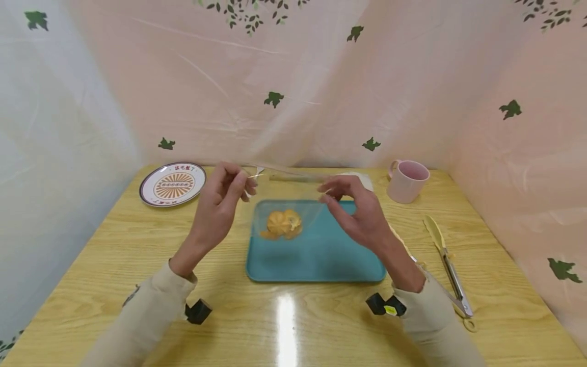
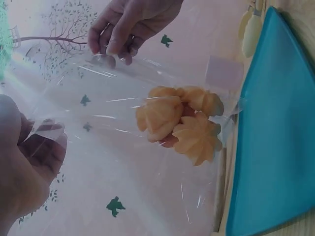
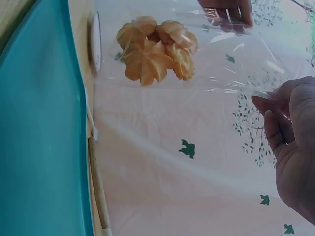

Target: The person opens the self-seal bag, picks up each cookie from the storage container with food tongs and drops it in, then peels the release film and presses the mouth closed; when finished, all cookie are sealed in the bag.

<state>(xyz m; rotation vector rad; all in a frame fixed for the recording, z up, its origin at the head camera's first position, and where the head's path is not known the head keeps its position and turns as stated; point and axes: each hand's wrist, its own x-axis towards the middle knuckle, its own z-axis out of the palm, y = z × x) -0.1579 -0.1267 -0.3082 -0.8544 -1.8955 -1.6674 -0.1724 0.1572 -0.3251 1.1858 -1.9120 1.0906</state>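
Both hands hold a clear bag (image 1: 286, 204) of cookies (image 1: 283, 223) up above the blue tray (image 1: 316, 255). The left hand (image 1: 220, 204) and right hand (image 1: 355, 209) each pinch its top edge. Next, I think, the top needs closing carefully.

tray (image 1: 316, 260) teal | cookies (image 1: 284, 223) golden-orange | mug (image 1: 407, 181) pale pink | backdrop (image 1: 321, 92) pink, green leaves

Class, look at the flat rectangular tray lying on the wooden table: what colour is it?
The flat rectangular tray is plain teal blue, clearest in the head view.
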